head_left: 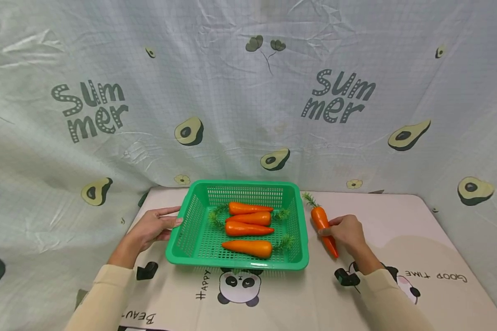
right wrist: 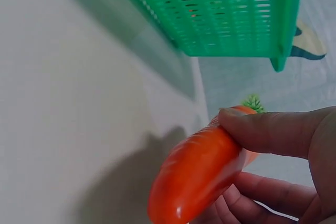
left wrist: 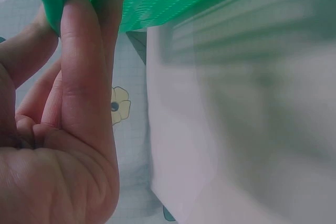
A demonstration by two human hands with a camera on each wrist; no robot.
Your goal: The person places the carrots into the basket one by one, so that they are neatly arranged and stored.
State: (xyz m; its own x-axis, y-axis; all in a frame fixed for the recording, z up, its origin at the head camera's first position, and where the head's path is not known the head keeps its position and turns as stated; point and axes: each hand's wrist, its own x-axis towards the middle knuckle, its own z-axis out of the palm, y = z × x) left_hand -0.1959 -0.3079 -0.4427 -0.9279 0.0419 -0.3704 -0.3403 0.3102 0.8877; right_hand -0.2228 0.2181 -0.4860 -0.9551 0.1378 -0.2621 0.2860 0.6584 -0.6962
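Note:
A green plastic basket [head_left: 248, 264] with slotted walls is at the middle of the table. My left hand [head_left: 150, 230] pinches its left rim, thumb on top and fingers against the outer wall, as the left wrist view also shows [left wrist: 79, 77]. Several orange toy carrots [head_left: 250, 229] with green tops lie inside it, roughly crosswise. To the right of the basket, my right hand [head_left: 349, 233] pinches another carrot [head_left: 319, 218] between thumb and fingers. Its leafy end points away from me. In the right wrist view, this carrot [right wrist: 197, 171] is outside the basket wall, apart from it.
The pale table cover [head_left: 381, 216] carries panda drawings and lettering. Behind and at both sides hangs a curtain [head_left: 232, 92] printed with avocados and the word "summer". Small black devices [head_left: 347, 277] show beside both wrists.

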